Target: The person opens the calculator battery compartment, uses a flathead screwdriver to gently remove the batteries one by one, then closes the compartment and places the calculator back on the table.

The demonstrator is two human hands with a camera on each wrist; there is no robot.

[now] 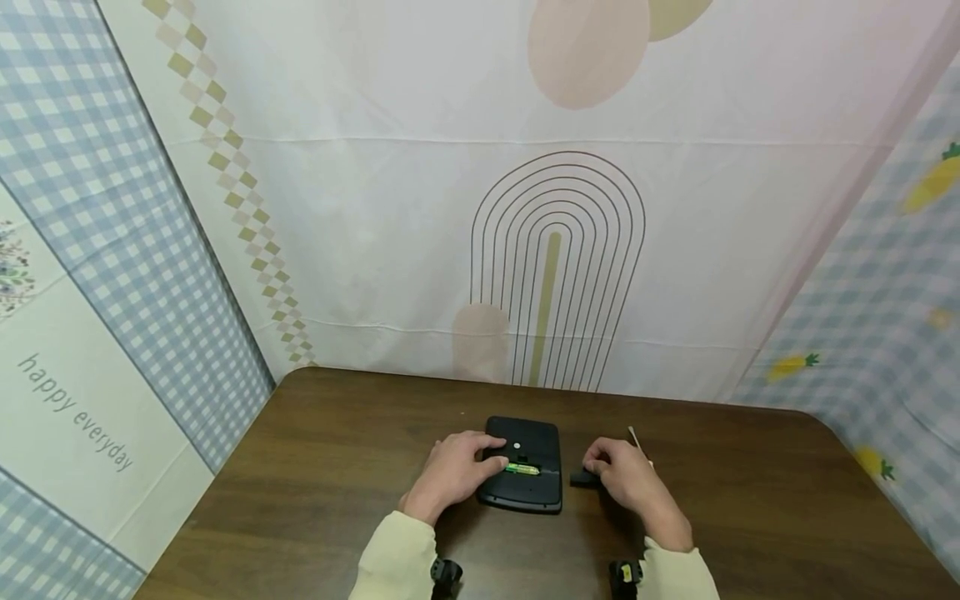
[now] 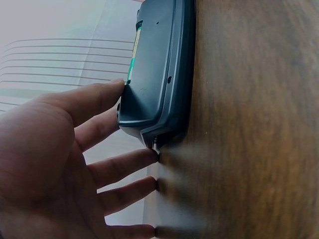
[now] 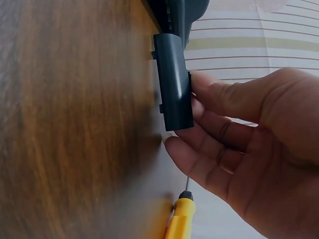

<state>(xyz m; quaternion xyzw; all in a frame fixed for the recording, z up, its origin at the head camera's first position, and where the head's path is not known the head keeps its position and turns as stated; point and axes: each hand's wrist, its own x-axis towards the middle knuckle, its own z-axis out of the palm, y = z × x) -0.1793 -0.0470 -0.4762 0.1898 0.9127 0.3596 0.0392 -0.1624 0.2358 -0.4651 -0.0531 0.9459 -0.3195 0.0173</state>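
A black calculator-like device (image 1: 538,492) lies with its back up on the table, its battery slot uncovered. Inside the slot sits a green battery (image 1: 522,469), also seen edge-on in the left wrist view. My left hand (image 1: 455,471) rests at the device's left side, thumb tip by the battery's end and index finger over the back. Its other fingers are spread, their tips on the table. To the right of the device, my right hand (image 1: 628,475) pinches a small black battery cover (image 3: 174,84) with little tabs along one edge. The cover is held just above the table.
A screwdriver with a yellow handle (image 3: 181,216) lies beyond my right hand. The brown wooden table (image 1: 315,467) meets a white patterned cloth (image 1: 375,250) at its back edge. Blue checked cloth (image 1: 97,150) hangs at the left.
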